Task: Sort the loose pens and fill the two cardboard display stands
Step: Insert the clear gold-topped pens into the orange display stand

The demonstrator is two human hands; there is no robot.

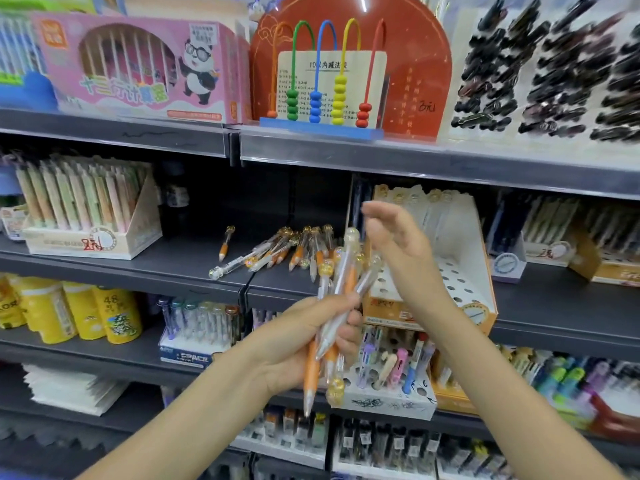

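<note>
On the dark grey metal shelf (194,261), at the left, stood a cream cardboard display stand (93,237) packed with upright pastel pens, its low front lip just behind the shelf edge. To its right a bare stretch of shelf lay open as far as a single clear pen with an orange grip section (227,244), lying apart from the rest. Beyond it a loose heap of clear plastic pens with gold bead tops and orange tips (294,251) was fanned out near the shelf's front edge, some touching one another. Below and in front of the heap, the left hand (304,344) was clamped round a bunch of the same clear and orange pens (334,320), held tilted, the rounded gold tops mostly upward and one orange point hanging down past the palm. The right hand (394,237) hovered above the bunch with its fingers apart and curled, holding nothing. Just behind it stood an orange and white cardboard display stand (474,299) with a stepped white top of round holes, most of them unfilled, and a tall backboard reaching nearly to the shelf above. Shelves above and below were crowded with boxed stationery, blurred at the far right.
</note>
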